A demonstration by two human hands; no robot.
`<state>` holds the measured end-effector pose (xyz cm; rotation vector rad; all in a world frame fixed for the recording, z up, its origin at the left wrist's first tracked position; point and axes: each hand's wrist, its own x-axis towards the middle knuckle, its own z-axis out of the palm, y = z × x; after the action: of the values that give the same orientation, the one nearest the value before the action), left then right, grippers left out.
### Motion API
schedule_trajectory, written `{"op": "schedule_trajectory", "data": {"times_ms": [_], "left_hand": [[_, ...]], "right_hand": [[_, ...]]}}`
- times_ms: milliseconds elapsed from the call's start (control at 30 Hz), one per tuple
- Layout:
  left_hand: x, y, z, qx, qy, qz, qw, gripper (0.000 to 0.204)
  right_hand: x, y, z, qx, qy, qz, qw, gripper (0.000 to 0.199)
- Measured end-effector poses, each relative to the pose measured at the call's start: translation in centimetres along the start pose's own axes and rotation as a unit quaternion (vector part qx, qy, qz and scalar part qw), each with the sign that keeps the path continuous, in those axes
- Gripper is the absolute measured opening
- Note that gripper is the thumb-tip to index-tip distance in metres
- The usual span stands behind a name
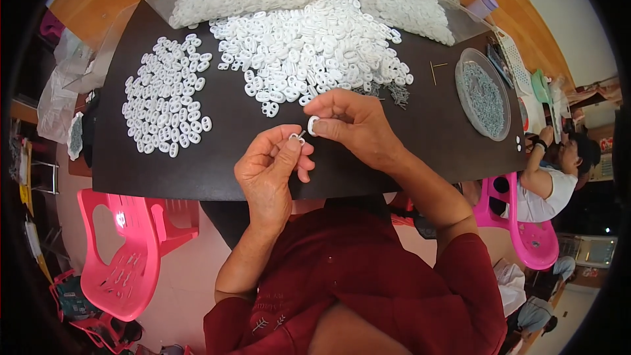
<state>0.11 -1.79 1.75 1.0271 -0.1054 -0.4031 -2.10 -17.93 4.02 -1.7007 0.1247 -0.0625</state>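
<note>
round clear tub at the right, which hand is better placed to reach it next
Likely the right hand: it is nearer the round clear tub than the left hand, though both hold small white pieces.

White holed piece [300, 139] in left hand [269, 161], white oval [311, 125] in right hand [360, 126]

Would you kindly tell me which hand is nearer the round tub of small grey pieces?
Right. The right hand is left of the round tub; the left hand is farther left.
</note>
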Motion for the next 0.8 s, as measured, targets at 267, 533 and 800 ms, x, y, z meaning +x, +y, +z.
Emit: {"op": "schedule_trajectory", "data": {"times_ms": [267, 533, 800], "left_hand": [[0.1, -0.1, 0.2, 0.002, -0.005, -0.006, 1.000, 0.017], [0.1, -0.2, 0.3, 0.001, 0.005, -0.003, 1.000, 0.017], [-0.3, -0.1, 0.3, 0.054, 0.008, 0.023, 0.998, 0.018]], "right_hand": [[0.0, 0.0, -0.5, 0.024, -0.038, 0.014, 0.999, 0.012], [0.0, 0.3, -0.2, 0.013, -0.014, -0.008, 1.000, 0.013], [0.0, -0.4, 0.0, 0.078, -0.021, 0.032, 0.996, 0.014]]}}
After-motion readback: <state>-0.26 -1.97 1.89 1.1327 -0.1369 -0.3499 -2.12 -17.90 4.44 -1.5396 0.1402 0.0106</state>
